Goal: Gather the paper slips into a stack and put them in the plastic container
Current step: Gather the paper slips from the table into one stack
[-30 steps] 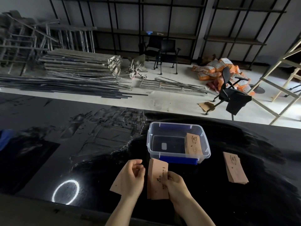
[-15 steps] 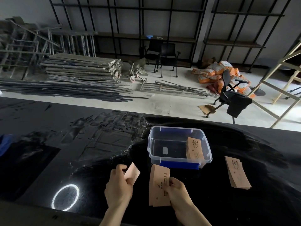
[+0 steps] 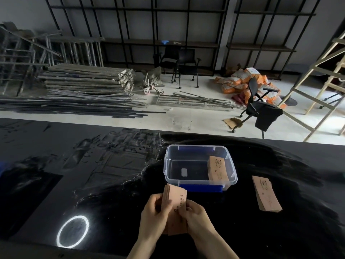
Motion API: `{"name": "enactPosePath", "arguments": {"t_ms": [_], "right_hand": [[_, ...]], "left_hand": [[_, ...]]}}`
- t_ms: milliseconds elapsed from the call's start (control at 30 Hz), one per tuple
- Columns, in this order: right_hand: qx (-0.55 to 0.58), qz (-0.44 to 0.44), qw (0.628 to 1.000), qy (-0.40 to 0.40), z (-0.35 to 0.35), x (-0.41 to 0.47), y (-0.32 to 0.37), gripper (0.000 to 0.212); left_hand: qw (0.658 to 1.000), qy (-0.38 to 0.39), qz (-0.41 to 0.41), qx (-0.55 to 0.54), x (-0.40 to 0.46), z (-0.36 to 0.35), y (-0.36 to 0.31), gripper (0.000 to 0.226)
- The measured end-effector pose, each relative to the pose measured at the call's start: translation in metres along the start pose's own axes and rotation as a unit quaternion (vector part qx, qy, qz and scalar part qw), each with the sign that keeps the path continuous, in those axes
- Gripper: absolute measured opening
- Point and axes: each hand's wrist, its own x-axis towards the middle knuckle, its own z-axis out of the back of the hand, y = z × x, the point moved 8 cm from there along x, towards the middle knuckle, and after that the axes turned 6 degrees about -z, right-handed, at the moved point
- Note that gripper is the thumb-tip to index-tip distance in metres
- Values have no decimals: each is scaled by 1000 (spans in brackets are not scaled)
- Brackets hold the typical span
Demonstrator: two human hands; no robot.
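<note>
Now, hidden: your hands are covering the lower half of the stack of slips [image 3: 175,202], and its print is too small to read.
Left hand [image 3: 152,217]: you are gripping the stack's left edge.
Right hand [image 3: 197,219]: you are pinching its right edge.
Container [image 3: 200,149]: it is sitting on the worktop [image 3: 280,230] just beyond your hands, holding another bundle [image 3: 217,168] leaning against its right wall.
Loose pile [image 3: 266,193]: it is lying to the container's right, apart from it.
Worktop glare: a ring of light [image 3: 72,231] is reflecting left of your hands.
</note>
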Motion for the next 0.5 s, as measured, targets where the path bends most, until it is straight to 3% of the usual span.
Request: {"name": "enactPosePath", "arguments": {"t_ms": [200,333,500], "right_hand": [[-19,2,999,-42,43,-2,2,24],[-32,14,996,-84,101,-6,4,29],[-8,43,987,-155,186,-18,-1,20]], "left_hand": [[988,83,-32,125,-4,-48,-19,36],[981,139,-36,131,-8,-102,-33,37],[965,221,-10,137,-20,-181,-47,35]]}}
